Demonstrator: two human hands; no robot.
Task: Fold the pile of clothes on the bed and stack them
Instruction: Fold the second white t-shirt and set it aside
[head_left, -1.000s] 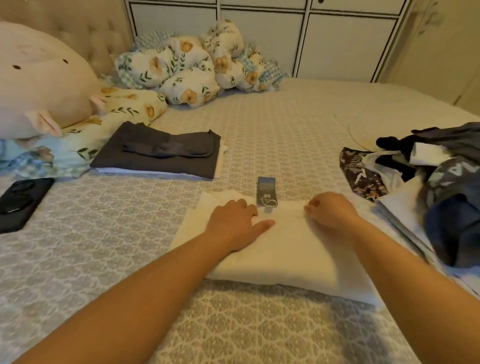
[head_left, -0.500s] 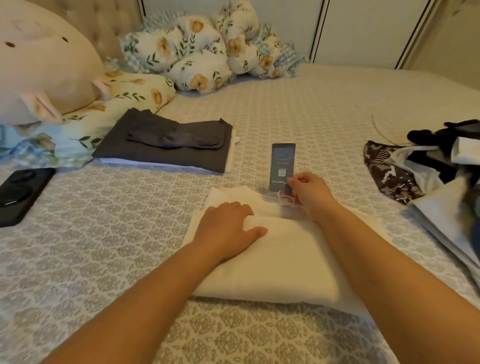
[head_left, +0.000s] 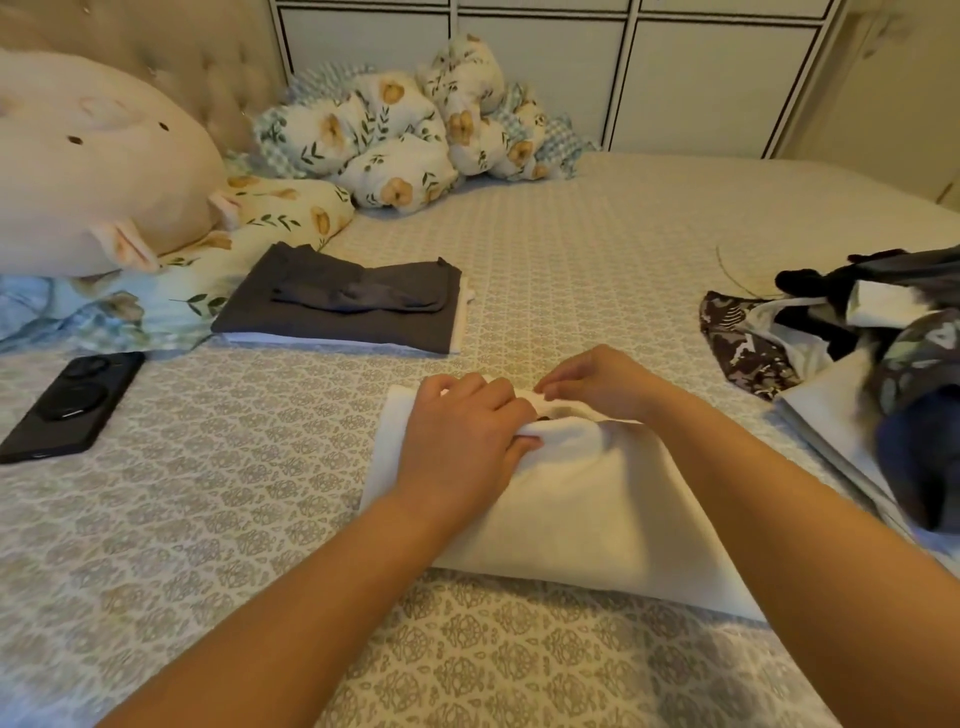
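Cream folded garment (head_left: 571, 499) flat on bed (head_left: 597, 260), mid-foreground. Left hand (head_left: 462, 441) grip clenched on top fold edge; right hand (head_left: 597, 387) pinching far edge. Soft, light, floppy; best held at edges, supported underneath when carrying to folded stack (head_left: 343, 306).

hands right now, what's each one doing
left hand: grips the cream garment, lifting a fold.
right hand: pinches the garment's far edge.

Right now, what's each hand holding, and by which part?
Both hold the folded white garment at its far edge: the left hand grips the top layer, and the right hand pinches the fabric beside it.
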